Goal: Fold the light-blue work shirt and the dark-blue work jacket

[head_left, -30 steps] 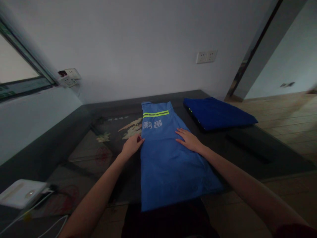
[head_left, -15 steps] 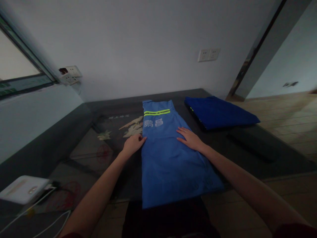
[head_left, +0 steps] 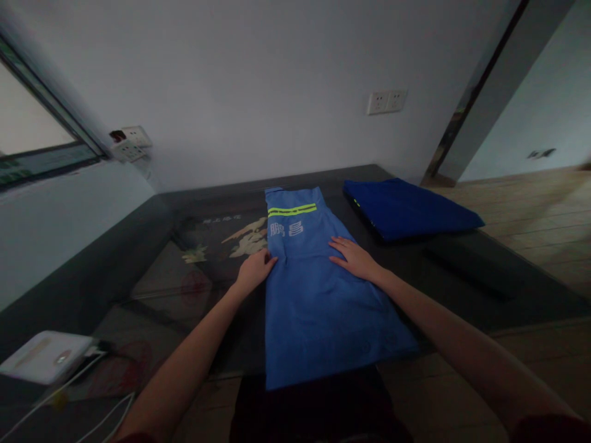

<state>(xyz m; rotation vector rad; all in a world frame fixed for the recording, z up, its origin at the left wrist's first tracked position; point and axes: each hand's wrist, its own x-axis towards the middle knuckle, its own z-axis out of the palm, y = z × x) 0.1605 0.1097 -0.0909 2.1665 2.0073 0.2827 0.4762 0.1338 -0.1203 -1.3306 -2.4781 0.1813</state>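
A light blue work garment (head_left: 314,295) with two yellow-green stripes and white characters lies folded lengthwise on the dark glass table (head_left: 184,289); its near end hangs over the table's front edge. My left hand (head_left: 255,269) rests at the garment's left edge, fingers curled onto the cloth; whether it pinches the fabric is unclear. My right hand (head_left: 354,258) lies flat and open on the garment's right side, palm down.
A folded dark blue garment (head_left: 406,209) lies at the back right of the table. A white device (head_left: 44,357) with white cables sits at the near left. Wall sockets (head_left: 386,101) are on the back wall; wooden floor lies to the right.
My left hand has slid slightly right onto the garment's left edge. My right hand has stayed in place on the cloth.
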